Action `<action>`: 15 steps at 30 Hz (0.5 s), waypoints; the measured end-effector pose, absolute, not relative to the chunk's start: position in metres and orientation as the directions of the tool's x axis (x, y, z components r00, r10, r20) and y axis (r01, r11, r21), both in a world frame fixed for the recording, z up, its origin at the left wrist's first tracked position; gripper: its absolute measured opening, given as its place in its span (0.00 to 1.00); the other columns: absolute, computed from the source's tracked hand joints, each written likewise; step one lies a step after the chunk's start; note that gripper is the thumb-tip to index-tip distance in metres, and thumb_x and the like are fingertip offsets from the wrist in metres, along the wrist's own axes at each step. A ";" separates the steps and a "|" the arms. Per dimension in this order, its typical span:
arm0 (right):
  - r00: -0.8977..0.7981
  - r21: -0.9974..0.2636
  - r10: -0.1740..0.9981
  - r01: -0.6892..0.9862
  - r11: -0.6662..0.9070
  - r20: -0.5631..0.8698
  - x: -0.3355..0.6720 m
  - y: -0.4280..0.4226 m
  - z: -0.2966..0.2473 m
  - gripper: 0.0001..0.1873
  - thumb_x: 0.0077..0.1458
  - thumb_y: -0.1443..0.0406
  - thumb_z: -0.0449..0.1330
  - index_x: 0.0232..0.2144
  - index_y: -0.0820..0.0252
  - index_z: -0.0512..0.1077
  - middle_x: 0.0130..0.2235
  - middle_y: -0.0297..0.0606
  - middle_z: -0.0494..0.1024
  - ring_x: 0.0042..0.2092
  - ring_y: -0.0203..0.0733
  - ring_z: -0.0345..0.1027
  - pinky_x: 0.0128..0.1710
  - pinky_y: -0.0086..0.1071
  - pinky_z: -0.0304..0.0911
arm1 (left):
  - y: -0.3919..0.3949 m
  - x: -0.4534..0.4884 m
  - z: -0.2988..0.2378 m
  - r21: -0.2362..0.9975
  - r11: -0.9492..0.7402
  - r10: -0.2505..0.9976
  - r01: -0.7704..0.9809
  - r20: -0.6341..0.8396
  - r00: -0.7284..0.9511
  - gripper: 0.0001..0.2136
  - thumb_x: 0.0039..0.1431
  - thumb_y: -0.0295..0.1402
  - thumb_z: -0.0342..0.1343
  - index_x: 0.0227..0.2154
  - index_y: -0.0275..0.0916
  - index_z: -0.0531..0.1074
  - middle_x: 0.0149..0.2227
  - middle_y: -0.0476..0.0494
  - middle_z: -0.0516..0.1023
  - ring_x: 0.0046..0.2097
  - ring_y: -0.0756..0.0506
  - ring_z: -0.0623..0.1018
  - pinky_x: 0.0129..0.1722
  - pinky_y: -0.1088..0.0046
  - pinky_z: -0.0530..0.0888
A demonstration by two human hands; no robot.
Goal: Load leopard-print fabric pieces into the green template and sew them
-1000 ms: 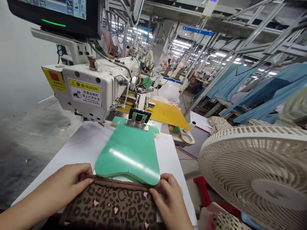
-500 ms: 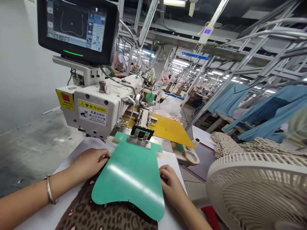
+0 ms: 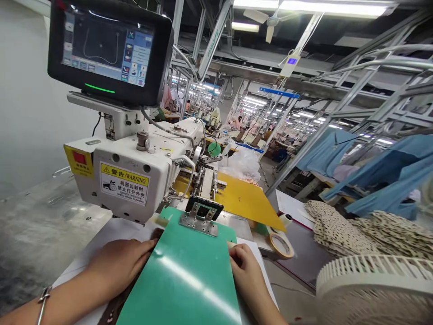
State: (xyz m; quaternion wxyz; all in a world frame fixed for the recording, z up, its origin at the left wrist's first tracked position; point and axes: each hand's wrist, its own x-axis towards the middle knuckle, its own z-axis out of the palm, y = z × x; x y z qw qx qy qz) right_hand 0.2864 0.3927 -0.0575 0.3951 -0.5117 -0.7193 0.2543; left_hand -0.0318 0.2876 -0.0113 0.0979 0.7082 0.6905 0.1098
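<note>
A shiny green template plate (image 3: 189,280) lies on the white work surface (image 3: 101,234), hinged to a metal bracket (image 3: 201,215) at the sewing machine (image 3: 135,174). My left hand (image 3: 125,264) rests flat at the plate's left edge, fingers reaching under it. My right hand (image 3: 245,271) sits at the plate's right edge with fingers curled against it. A sliver of leopard-print fabric (image 3: 113,309) shows under the plate at the bottom left; most of it is hidden.
A touchscreen monitor (image 3: 108,49) hangs above the machine. A yellow board (image 3: 246,201) lies behind, a tape roll (image 3: 280,246) to the right, a white fan (image 3: 375,289) at the lower right. Spotted fabric pieces (image 3: 341,230) pile beyond it.
Both hands slid forward along the green plate's sides toward the machine, pushing the leopard fabric under it. The view tilted up, so the fan and fabric dropped low in frame.
</note>
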 end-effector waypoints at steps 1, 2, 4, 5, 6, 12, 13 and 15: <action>-0.139 -0.773 0.940 0.538 0.337 0.313 0.286 0.395 -0.060 0.12 0.50 0.57 0.55 0.21 0.56 0.69 0.31 0.41 0.71 0.35 0.50 0.68 0.34 0.39 0.65 | 0.290 -0.031 -0.011 0.276 -0.014 1.000 0.961 -0.002 0.015 0.22 0.67 0.42 0.38 0.55 0.54 0.73 0.41 0.40 0.83 0.42 0.31 0.81 0.37 0.59 0.71; -0.116 -0.773 0.941 0.543 0.328 0.319 0.286 0.397 -0.062 0.13 0.51 0.57 0.56 0.21 0.56 0.70 0.32 0.41 0.72 0.36 0.49 0.69 0.35 0.39 0.65 | 0.291 -0.030 -0.010 0.277 -0.008 1.000 0.961 0.001 0.008 0.22 0.68 0.42 0.38 0.56 0.55 0.72 0.42 0.40 0.83 0.43 0.32 0.81 0.37 0.59 0.71; -0.092 -0.764 0.944 0.565 0.313 0.318 0.288 0.400 -0.066 0.13 0.52 0.56 0.56 0.22 0.56 0.71 0.32 0.40 0.72 0.36 0.49 0.70 0.35 0.38 0.65 | 0.294 -0.029 -0.010 0.279 0.004 1.000 0.960 0.009 -0.007 0.22 0.68 0.42 0.38 0.57 0.55 0.71 0.43 0.40 0.82 0.43 0.32 0.81 0.38 0.59 0.72; -0.096 -0.754 0.945 0.579 0.309 0.314 0.289 0.402 -0.068 0.13 0.53 0.56 0.56 0.23 0.56 0.72 0.32 0.39 0.73 0.36 0.48 0.70 0.34 0.38 0.66 | 0.294 -0.029 -0.010 0.280 0.011 1.000 0.960 0.012 -0.015 0.22 0.68 0.43 0.38 0.58 0.55 0.70 0.43 0.40 0.83 0.43 0.32 0.81 0.38 0.59 0.72; -0.105 -0.744 0.945 0.593 0.309 0.309 0.290 0.405 -0.070 0.14 0.53 0.55 0.56 0.23 0.55 0.73 0.33 0.39 0.73 0.36 0.48 0.71 0.34 0.38 0.66 | 0.295 -0.029 -0.010 0.282 0.016 1.000 0.959 0.011 -0.020 0.22 0.68 0.43 0.38 0.59 0.55 0.69 0.43 0.40 0.83 0.43 0.32 0.81 0.38 0.60 0.72; -0.130 -0.720 0.948 0.624 0.305 0.289 0.295 0.411 -0.074 0.17 0.56 0.53 0.56 0.23 0.55 0.73 0.33 0.39 0.73 0.35 0.48 0.72 0.33 0.38 0.67 | 0.298 -0.031 -0.014 0.274 0.062 0.998 0.960 -0.025 -0.057 0.25 0.67 0.47 0.36 0.61 0.55 0.68 0.42 0.39 0.83 0.43 0.31 0.81 0.38 0.59 0.72; -0.122 -0.724 0.950 0.621 0.299 0.287 0.294 0.411 -0.074 0.17 0.56 0.53 0.56 0.23 0.55 0.73 0.33 0.39 0.74 0.35 0.48 0.72 0.33 0.38 0.67 | 0.298 -0.031 -0.016 0.270 0.069 0.998 0.960 -0.021 -0.066 0.25 0.67 0.47 0.35 0.61 0.54 0.67 0.43 0.39 0.83 0.43 0.31 0.81 0.39 0.58 0.72; -0.091 -0.739 0.947 0.605 0.297 0.307 0.292 0.409 -0.071 0.17 0.55 0.53 0.57 0.22 0.55 0.73 0.32 0.39 0.73 0.34 0.48 0.71 0.33 0.38 0.66 | 0.299 -0.031 -0.019 0.270 0.088 0.996 0.959 -0.025 -0.084 0.25 0.67 0.47 0.35 0.61 0.55 0.67 0.44 0.39 0.83 0.45 0.31 0.81 0.40 0.57 0.72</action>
